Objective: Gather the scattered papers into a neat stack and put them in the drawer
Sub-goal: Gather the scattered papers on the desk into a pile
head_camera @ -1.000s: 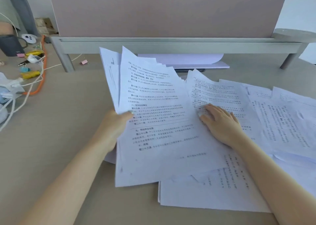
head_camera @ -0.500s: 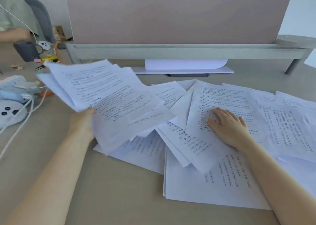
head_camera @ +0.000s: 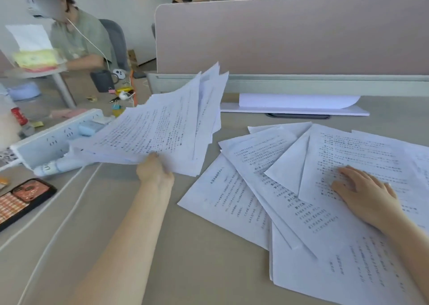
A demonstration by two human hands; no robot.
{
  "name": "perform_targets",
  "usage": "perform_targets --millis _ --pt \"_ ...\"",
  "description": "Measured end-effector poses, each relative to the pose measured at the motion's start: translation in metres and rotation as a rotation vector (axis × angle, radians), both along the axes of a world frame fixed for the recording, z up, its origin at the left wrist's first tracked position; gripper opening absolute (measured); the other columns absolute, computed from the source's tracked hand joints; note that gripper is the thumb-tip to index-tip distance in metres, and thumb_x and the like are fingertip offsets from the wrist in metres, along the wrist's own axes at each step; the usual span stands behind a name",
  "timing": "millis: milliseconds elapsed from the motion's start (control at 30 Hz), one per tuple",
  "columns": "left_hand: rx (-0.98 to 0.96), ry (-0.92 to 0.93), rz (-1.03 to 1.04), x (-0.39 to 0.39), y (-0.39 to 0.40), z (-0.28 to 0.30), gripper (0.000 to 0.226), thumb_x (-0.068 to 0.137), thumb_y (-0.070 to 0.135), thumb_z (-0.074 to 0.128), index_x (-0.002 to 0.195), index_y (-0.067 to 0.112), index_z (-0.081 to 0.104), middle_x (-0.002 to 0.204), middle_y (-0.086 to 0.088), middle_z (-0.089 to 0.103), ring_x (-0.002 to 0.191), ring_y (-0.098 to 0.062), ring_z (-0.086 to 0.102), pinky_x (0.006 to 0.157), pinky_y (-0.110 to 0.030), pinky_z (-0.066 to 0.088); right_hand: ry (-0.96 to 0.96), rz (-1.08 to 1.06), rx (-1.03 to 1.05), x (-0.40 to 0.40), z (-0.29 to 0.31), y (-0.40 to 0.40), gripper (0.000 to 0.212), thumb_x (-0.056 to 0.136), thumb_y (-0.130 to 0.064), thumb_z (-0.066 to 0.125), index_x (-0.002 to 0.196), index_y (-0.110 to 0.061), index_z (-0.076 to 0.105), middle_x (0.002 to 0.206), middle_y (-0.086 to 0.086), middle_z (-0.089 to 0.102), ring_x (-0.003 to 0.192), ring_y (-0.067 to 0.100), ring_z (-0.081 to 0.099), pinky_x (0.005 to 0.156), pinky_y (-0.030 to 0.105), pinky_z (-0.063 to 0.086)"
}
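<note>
My left hand (head_camera: 155, 170) grips the near edge of a fanned bundle of printed papers (head_camera: 162, 128), held up off the desk at the left and tilted toward the far side. Several more printed sheets (head_camera: 267, 188) lie scattered and overlapping on the beige desk (head_camera: 197, 258) at the right. My right hand (head_camera: 364, 194) rests flat on the topmost of them, fingers spread. No drawer is in view.
A white power strip (head_camera: 53, 140) with cables and a phone in a patterned case (head_camera: 21, 200) lie at the left. A pink divider panel (head_camera: 290, 33) and a grey shelf (head_camera: 301, 84) close off the back. A person sits beyond, far left, among small clutter.
My left hand has carried the bundle of papers further left and away from the scattered sheets. The view has tilted up and left. My right hand stays pressed on the same sheet.
</note>
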State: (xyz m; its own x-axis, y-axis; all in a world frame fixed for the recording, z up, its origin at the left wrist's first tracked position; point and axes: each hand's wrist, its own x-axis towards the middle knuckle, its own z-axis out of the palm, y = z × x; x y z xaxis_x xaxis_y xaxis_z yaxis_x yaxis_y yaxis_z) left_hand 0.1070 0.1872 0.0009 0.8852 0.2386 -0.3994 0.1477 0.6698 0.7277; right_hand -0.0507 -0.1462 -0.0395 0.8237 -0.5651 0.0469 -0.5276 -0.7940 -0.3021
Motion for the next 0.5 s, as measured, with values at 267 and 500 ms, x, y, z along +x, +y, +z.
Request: perform_targets --millis 267,500 --pt "0.362 -0.127 -0.591 -0.047 -0.079 -0.008 0.018 0.091 0.003 0.048 0.097 0.012 0.063 0.101 -0.012 0.066 0.086 -0.023 0.064 0.073 -0.034 0.055 -0.272 -0.052 0.268 0.0 0.001 -0.005 0.019 0.093 -0.024 0.047 0.108 -0.021 0.058 0.12 0.015 0.062 0.097 0.029 0.054 0.085 0.037 0.04" --pt "0.252 -0.164 -0.773 -0.047 -0.09 -0.014 0.047 0.089 0.016 0.053 0.135 0.016 0.044 0.125 0.001 0.062 0.112 -0.014 0.059 0.102 -0.033 0.042 -0.404 -0.373 0.383 -0.023 0.013 -0.056 0.043 0.085 -0.05 0.041 0.114 -0.021 0.057 0.109 0.01 0.064 0.095 0.027 0.06 0.082 0.04 0.044"
